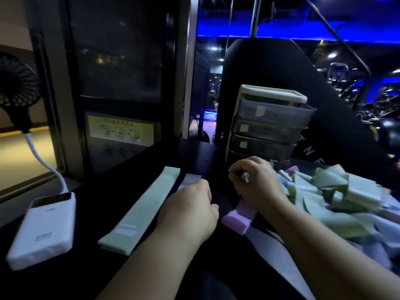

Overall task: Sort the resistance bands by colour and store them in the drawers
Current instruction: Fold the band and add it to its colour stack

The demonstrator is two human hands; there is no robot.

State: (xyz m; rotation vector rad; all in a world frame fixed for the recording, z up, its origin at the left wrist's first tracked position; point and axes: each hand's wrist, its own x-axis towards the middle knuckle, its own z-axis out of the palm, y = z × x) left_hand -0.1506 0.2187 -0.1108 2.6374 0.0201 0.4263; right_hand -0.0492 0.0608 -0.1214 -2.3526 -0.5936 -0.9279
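Note:
A pale green band [140,211] lies flat and straight on the dark table [194,154]. Right beside it lies a lavender band [191,178], and my left hand [190,210] covers most of it with fingers curled down onto it. My right hand [257,182] is further right, its fingers curled and pinching a small white tag [246,176] on a dark strip. A pink band [237,221] runs out from under that wrist. A loose pile of green and lilac bands [337,195] fills the table's right side. The drawer unit [270,124] stands behind my right hand, its drawers pushed in.
A white power bank [43,228] lies at the left of the table, cabled to a black fan [17,89] above it. A dark padded machine part [270,68] rises behind the drawers. A glass cabinet with a yellow notice [121,128] stands at the back left.

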